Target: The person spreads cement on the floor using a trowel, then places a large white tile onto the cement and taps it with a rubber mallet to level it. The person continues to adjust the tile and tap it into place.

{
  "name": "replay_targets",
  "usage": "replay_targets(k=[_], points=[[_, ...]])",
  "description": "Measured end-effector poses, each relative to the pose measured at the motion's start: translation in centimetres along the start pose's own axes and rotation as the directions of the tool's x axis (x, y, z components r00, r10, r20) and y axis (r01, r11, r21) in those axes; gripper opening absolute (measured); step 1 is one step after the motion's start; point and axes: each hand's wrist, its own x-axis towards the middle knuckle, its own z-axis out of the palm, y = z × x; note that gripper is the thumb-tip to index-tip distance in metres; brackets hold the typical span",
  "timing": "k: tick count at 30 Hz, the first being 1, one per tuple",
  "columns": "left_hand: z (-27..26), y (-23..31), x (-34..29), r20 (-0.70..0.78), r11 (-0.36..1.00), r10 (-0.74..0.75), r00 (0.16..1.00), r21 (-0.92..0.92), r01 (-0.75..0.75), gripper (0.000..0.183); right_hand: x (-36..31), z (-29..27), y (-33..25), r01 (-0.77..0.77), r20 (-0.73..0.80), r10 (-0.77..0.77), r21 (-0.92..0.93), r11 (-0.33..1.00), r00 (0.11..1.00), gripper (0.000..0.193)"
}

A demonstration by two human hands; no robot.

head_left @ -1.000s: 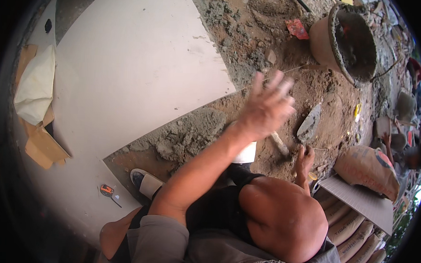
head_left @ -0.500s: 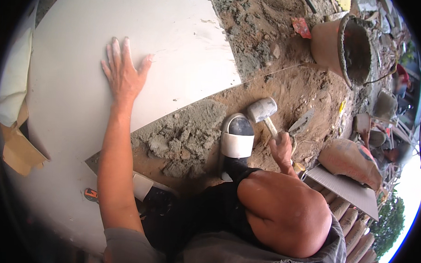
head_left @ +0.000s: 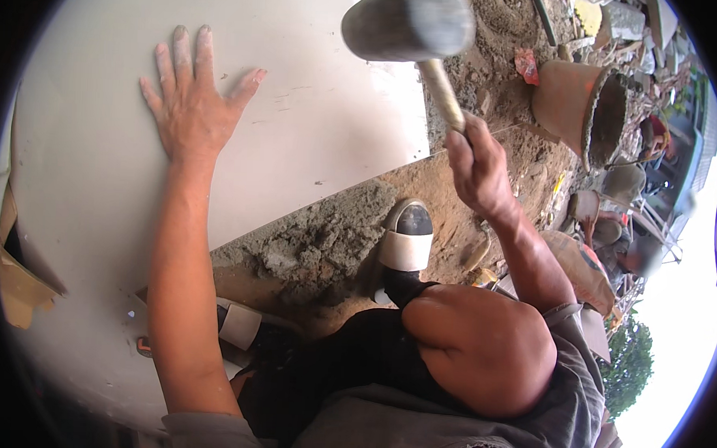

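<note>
My left hand [head_left: 190, 111] lies flat with spread fingers on a large pale floor tile [head_left: 315, 104]. My right hand [head_left: 480, 167] is closed round the wooden handle of a mallet [head_left: 409, 24], whose thick grey head is raised over the tile's far right part. The head looks slightly smeared by motion and stands apart from the tile. Along the tile's near right edge lies rough grey mortar [head_left: 327, 231].
My slippered foot [head_left: 409, 241] stands on the sandy ground beside the mortar. A mortar-crusted bucket [head_left: 572, 105] lies tipped at the right, near a red scrap [head_left: 527, 65]. Behind it are a filled sack [head_left: 582, 271] and a person [head_left: 646, 254]. Torn cardboard [head_left: 24, 287] sits at the left.
My right hand has lifted the mallet from low beside my foot up and forward over the tile. My left hand stays spread on the tile, appearing slightly farther left and forward.
</note>
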Motion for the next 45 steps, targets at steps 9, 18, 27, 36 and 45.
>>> replay_targets(k=[9, 18, 27, 36, 45], points=[[-0.1, 0.1, 0.1, 0.006, 1.0, -0.003, 1.0, -0.006, 0.003, 0.092, 1.5, 0.6, 0.9, -0.084, 0.176, 0.118, -0.191, 0.978, 0.977, 0.024], [-2.4, -3.3, 1.1, 0.033, 0.965, -0.049, 0.998, -0.258, 0.055, 0.053, 1.3, 2.3, 2.5, -0.043, 0.202, 0.067, -0.124, 0.991, 0.977, 0.025], [-2.4, -5.4, 10.9, 0.126, 0.991, -0.135, 0.983, -0.007, 0.137, 0.069, 0.8, 3.1, 0.9, -0.191, 0.186, 0.207, -0.1, 0.976, 0.96, 0.028], [-2.3, -6.0, 10.4, 0.123, 0.981, -0.125, 0.984, -0.132, 0.141, 0.072, 9.5, 3.3, -4.0, -0.149, 0.044, 0.149, 0.001, 0.989, 0.988, 0.025], [-2.3, -6.6, 10.2, 0.141, 0.966, -0.158, 0.977, -0.182, 0.183, 0.074, 11.8, 6.8, -3.4, -0.12, 0.037, 0.123, -0.08, 0.99, 0.992, 0.029]])
